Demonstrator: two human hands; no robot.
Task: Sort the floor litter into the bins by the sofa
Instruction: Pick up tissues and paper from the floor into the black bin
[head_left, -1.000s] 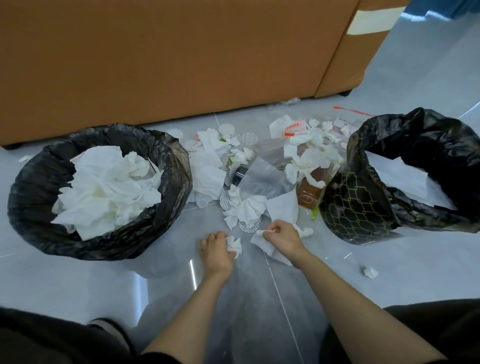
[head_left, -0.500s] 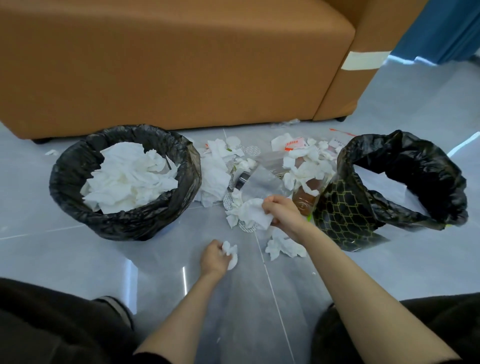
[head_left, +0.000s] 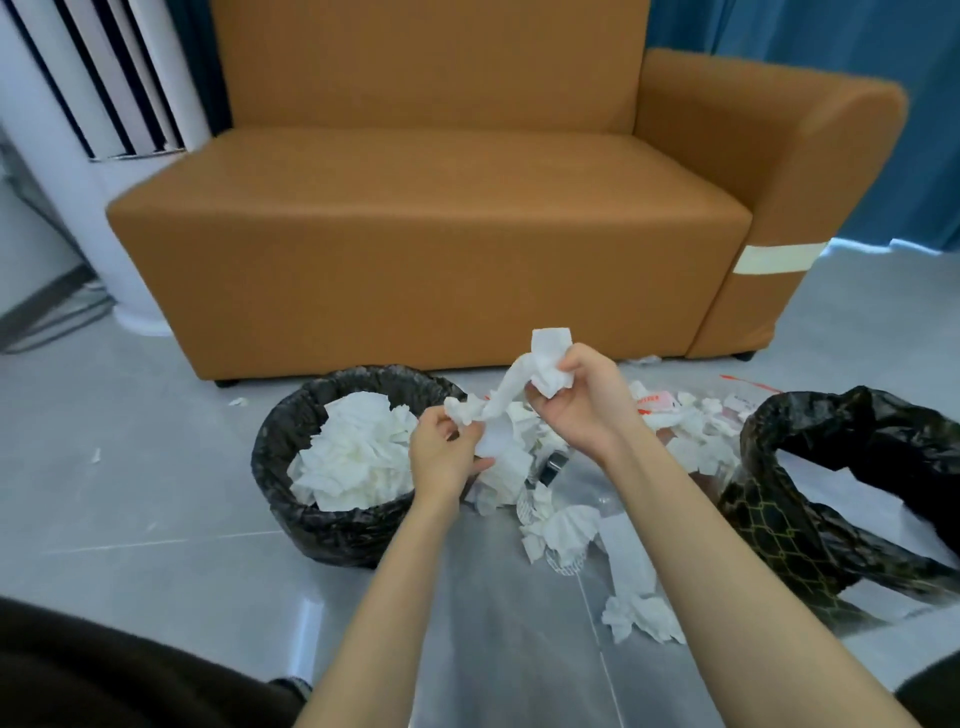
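Head view: mid-frame, the left hand (head_left: 441, 453) and right hand (head_left: 577, 408) each pinch one end of a twisted tissue (head_left: 510, 388) in their grip, in the air just right of the tissue-filled bin (head_left: 283, 441). Pulled between both, it may tear and fall beside the bin.

Two bare forearms (head_left: 691, 535); dark, near-black clothing (head_left: 93, 670) at both lower corners.

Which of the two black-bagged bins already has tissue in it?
The round black-bagged bin on the left, heaped with crumpled white tissue; the black-bagged bin on the right shows no such heap.
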